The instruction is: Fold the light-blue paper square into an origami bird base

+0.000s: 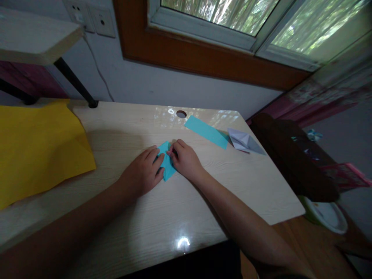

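A small folded piece of turquoise paper (167, 170) lies on the pale wood-grain table (186, 205), under both hands. From the left, my left hand (147, 168) rests on it with the fingers spread and pressing flat. My right hand (184, 157) is at its upper right side, fingers curled and thumb against the forefinger, pinching the paper's edge. Parts of the folded paper are hidden beneath the fingers.
A turquoise paper strip (207, 131) and a folded white paper piece (245, 141) lie at the back right. A large yellow sheet (43, 151) covers the left side. A shelf (37, 38) on black legs stands at the back left. The table has a round hole (181, 114).
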Demonstrator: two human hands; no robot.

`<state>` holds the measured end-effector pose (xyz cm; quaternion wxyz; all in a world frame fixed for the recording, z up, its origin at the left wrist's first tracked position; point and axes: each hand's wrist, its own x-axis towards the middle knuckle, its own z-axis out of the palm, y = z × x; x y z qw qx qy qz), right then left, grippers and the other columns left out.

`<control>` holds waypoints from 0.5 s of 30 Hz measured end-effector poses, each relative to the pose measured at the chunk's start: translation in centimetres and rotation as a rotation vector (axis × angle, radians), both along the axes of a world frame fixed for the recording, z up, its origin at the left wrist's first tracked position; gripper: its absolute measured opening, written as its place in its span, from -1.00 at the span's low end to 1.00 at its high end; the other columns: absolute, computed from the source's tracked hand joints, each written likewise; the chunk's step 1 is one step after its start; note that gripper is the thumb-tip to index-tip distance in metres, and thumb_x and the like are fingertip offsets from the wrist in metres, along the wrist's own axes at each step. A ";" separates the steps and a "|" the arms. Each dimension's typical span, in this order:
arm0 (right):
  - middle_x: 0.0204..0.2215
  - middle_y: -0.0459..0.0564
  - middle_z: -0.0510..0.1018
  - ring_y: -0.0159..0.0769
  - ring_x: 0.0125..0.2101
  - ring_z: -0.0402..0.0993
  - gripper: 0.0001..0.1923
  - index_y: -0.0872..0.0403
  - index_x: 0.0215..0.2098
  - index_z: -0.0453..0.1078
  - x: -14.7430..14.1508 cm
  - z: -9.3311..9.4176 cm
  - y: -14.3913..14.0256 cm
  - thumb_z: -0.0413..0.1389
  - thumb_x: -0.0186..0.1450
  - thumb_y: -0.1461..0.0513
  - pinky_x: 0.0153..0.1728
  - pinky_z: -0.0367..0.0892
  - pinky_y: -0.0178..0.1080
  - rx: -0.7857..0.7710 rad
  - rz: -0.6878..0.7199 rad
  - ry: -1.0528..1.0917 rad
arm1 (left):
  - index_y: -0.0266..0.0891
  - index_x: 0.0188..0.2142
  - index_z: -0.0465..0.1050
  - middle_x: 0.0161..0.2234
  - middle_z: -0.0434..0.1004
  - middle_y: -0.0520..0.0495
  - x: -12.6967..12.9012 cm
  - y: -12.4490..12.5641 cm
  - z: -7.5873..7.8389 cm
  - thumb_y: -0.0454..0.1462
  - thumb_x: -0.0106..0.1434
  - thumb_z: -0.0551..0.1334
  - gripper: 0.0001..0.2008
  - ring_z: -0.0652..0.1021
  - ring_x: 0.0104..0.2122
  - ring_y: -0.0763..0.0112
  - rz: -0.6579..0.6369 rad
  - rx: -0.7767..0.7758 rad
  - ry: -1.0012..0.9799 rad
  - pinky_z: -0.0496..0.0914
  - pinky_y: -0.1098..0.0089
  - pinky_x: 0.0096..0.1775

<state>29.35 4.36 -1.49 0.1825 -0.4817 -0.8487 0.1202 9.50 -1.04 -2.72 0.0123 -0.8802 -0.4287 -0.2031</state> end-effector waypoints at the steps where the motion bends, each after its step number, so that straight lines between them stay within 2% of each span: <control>1: -0.22 0.03 0.46 -0.23 -0.24 0.43 -0.90 0.06 -0.21 0.37 0.0 0.0 0.0 0.05 0.44 0.22 -0.19 0.30 -0.22 0.000 -0.001 -0.003 | -0.43 0.16 0.41 0.13 0.41 -0.44 0.0 0.0 0.0 -0.23 0.40 0.13 -0.58 0.39 0.21 -0.09 -0.001 -0.004 -0.010 0.36 -0.08 0.23; 5: -0.19 0.05 0.46 -0.21 -0.24 0.43 -0.89 0.06 -0.18 0.38 -0.1 0.1 0.0 0.04 0.45 0.20 -0.19 0.30 -0.21 0.013 0.019 -0.027 | -0.39 0.16 0.42 0.13 0.41 -0.41 0.0 0.0 0.1 -0.24 0.40 0.14 -0.60 0.38 0.22 -0.09 -0.006 -0.018 -0.033 0.36 -0.09 0.23; 15: -0.19 0.07 0.46 -0.20 -0.23 0.42 -0.87 0.06 -0.17 0.36 -0.2 0.0 0.0 0.02 0.46 0.19 -0.19 0.29 -0.20 0.019 0.010 -0.043 | -0.45 0.15 0.42 0.14 0.39 -0.46 0.2 -0.1 0.1 -0.24 0.40 0.15 -0.58 0.39 0.21 -0.11 0.023 -0.008 -0.010 0.36 -0.07 0.23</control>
